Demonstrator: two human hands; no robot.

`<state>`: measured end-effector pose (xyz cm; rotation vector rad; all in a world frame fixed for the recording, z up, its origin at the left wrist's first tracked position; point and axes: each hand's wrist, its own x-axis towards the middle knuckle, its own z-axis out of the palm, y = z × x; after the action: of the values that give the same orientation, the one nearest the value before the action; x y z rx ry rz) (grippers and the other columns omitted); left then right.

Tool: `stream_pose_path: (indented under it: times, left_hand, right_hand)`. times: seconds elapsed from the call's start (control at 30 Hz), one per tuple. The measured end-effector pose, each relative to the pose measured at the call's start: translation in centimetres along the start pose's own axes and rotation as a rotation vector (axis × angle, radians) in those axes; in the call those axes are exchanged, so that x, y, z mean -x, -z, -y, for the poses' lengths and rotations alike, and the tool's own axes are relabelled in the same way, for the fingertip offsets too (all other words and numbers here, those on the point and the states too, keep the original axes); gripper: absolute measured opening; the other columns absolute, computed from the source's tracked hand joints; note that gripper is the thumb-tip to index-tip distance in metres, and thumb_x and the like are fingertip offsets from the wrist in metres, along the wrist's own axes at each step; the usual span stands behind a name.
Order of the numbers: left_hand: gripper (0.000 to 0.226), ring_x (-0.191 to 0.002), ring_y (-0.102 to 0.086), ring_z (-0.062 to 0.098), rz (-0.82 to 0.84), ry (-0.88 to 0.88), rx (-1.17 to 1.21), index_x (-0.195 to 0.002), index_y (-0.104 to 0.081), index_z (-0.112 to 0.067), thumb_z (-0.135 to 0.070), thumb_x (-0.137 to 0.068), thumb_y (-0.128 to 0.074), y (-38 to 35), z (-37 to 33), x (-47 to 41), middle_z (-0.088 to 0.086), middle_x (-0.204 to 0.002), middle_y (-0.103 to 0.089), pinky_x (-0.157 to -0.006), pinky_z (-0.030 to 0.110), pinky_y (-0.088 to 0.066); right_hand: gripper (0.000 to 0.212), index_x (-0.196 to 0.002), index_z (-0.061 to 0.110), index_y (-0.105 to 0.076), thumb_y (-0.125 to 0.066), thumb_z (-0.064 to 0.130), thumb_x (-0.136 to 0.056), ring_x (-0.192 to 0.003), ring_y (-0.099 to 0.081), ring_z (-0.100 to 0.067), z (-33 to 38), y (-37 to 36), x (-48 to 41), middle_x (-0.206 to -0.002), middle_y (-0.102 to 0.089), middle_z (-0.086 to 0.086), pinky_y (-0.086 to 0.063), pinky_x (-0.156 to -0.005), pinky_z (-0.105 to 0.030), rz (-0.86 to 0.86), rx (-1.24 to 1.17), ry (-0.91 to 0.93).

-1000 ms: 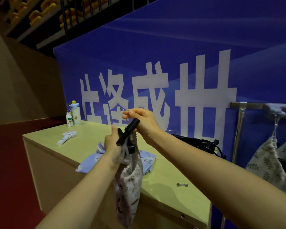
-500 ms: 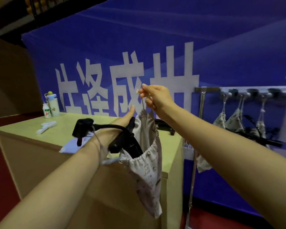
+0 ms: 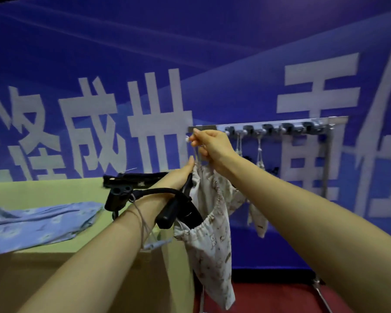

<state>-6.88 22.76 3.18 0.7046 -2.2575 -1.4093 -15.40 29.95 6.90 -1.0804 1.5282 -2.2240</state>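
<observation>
One right hand (image 3: 212, 146), pinch-tight on drawstring (image 3: 196, 154)

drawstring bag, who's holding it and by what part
Right hand pinches the drawstring above the bag; left hand seems to hold its mouth rim.

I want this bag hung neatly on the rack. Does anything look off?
Yes: a black device sticks halfway out of the drawstring bag, whose mouth is not drawn shut. The right hand pinches the cord.
</observation>
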Motion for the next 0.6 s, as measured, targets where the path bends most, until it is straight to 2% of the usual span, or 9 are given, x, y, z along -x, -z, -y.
stream_pose_path:
  times: [0.03,0.1,0.13,0.2,0.23,0.37,0.43,0.5,0.6]
  left_hand:
    - [0.052,-0.08,-0.058,0.012,0.043,-0.01,0.0,-0.086,-0.061,-0.022,-0.061,-0.092,-0.028,-1.1,-0.5,-0.4,-0.005,-0.079,-0.071,-0.072,0.015,-0.049]
    - [0.066,-0.111,-0.058,0.026,0.037,-0.026,-0.051,-0.118,-0.062,-0.014,-0.064,-0.09,-0.029,-3.1,-1.1,-1.1,0.009,-0.118,-0.067,-0.093,0.025,-0.044]
    - [0.061,-0.113,-0.056,0.025,0.018,-0.076,-0.045,-0.118,-0.061,-0.016,-0.062,-0.091,-0.032,-4.4,-1.2,-2.1,0.01,-0.118,-0.063,-0.092,0.029,-0.042]
    - [0.045,-0.104,-0.055,0.021,-0.004,-0.205,0.01,-0.104,-0.059,-0.014,-0.052,-0.094,-0.038,-6.6,-1.3,-3.7,0.0,-0.096,-0.06,-0.077,0.025,-0.039]
    - [0.04,-0.106,-0.054,0.018,0.01,-0.255,0.053,-0.106,-0.059,-0.013,-0.047,-0.095,-0.041,-7.9,-1.7,-4.4,-0.004,-0.094,-0.058,-0.077,0.023,-0.036]
    - [0.036,-0.103,-0.048,0.007,0.057,-0.304,0.127,-0.126,-0.055,-0.013,-0.032,-0.097,-0.045,-12.1,-2.9,-7.1,-0.004,-0.112,-0.054,-0.078,0.014,-0.033]
    - [0.033,-0.1,-0.05,0.007,0.096,-0.32,0.183,-0.124,-0.057,-0.012,-0.028,-0.097,-0.047,-14.0,-3.5,-8.8,0.0,-0.112,-0.059,-0.073,0.012,-0.04]
    - [0.023,-0.094,-0.053,0.01,0.139,-0.333,0.204,-0.109,-0.062,-0.012,-0.024,-0.097,-0.048,-16.1,-4.0,-10.9,0.003,-0.1,-0.062,-0.062,0.003,-0.042]
    - [0.018,-0.077,-0.054,0.012,0.186,-0.339,0.219,-0.085,-0.06,-0.015,-0.022,-0.097,-0.049,-19.2,-4.9,-14.2,0.004,-0.08,-0.06,-0.062,0.01,-0.039]
  right_hand:
    - [0.034,-0.064,0.007,-0.058,-0.05,0.014,-0.097,-0.026,-0.03,0.0,-0.1,1.6,-0.5,-0.053,-0.058,0.0,-0.022,-0.03,-0.012,-0.033,0.027,0.004]
    - [0.035,-0.064,0.008,-0.058,-0.05,0.015,-0.097,-0.025,-0.028,-0.001,-0.3,4.0,-1.2,-0.056,-0.056,-0.003,-0.021,-0.03,-0.013,-0.062,0.087,-0.004]
    - [0.035,-0.064,0.007,-0.059,-0.05,0.015,-0.097,-0.025,-0.027,-0.002,-0.5,5.3,-1.5,-0.054,-0.057,-0.001,-0.02,-0.03,-0.013,-0.068,0.112,-0.006]
    - [0.033,-0.067,0.006,-0.061,-0.05,0.015,-0.097,-0.025,-0.028,-0.002,-0.7,8.1,-2.2,-0.047,-0.057,0.003,-0.02,-0.03,-0.013,-0.08,0.156,-0.012]
    - [0.032,-0.068,0.006,-0.061,-0.05,0.015,-0.097,-0.026,-0.029,-0.001,-0.8,9.7,-2.6,-0.048,-0.057,0.002,-0.021,-0.03,-0.013,-0.088,0.185,-0.02]
    - [0.031,-0.071,0.01,-0.059,-0.048,0.02,-0.098,-0.03,-0.032,-0.004,-1.6,14.4,-4.7,-0.059,-0.057,-0.006,-0.025,-0.032,-0.014,-0.029,0.297,-0.074]
    - [0.031,-0.069,0.011,-0.057,-0.049,0.021,-0.098,-0.033,-0.034,-0.006,-1.9,16.1,-6.1,-0.056,-0.054,-0.004,-0.027,-0.034,-0.016,-0.009,0.345,-0.107]
    - [0.031,-0.068,0.012,-0.055,-0.051,0.021,-0.097,-0.037,-0.037,-0.009,-2.1,18.0,-7.8,-0.051,-0.051,-0.001,-0.029,-0.037,-0.017,0.0,0.398,-0.119]
    - [0.029,-0.069,0.01,-0.056,-0.054,0.022,-0.095,-0.038,-0.039,-0.009,-2.6,21.2,-10.4,-0.045,-0.049,0.003,-0.029,-0.036,-0.017,-0.009,0.488,-0.093]
